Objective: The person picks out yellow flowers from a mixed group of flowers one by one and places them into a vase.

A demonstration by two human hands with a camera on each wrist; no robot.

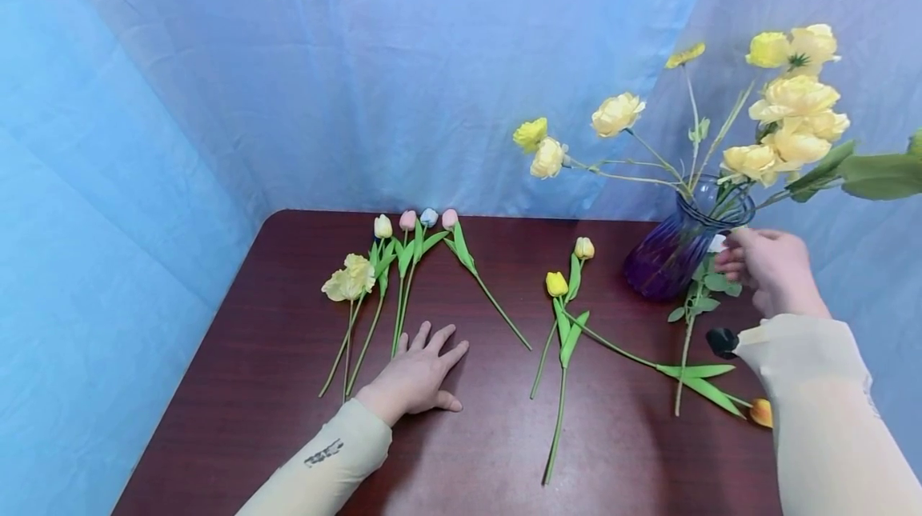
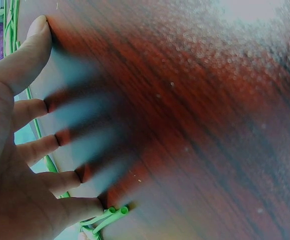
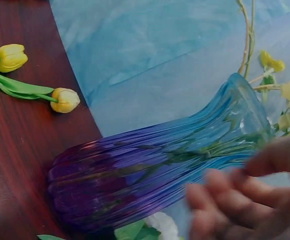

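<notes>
My right hand (image 1: 774,264) is beside the neck of a blue-to-purple glass vase (image 1: 655,260), its fingers loosely curled. In the right wrist view the thumb and fingers (image 3: 205,192) are blurred near the vase's rim, with nothing visible between them. Pale yellow flowers (image 1: 795,96) stand in the vase, their stems showing through the glass. Below this hand lies a white flower (image 1: 716,244) with a leafy stem, partly hidden. My left hand (image 1: 418,376) rests on the table, fingers spread, close to the stem ends of the tulips; the left wrist view shows its fingertips on the wood.
Pink, blue and white tulips (image 1: 407,220) and a pale yellow flower (image 1: 349,280) lie on the left of the dark wooden table (image 1: 238,388). Yellow tulips (image 1: 557,284) lie mid-right, an orange tulip (image 1: 761,412) near the right edge. A blue cloth (image 1: 432,84) hangs behind.
</notes>
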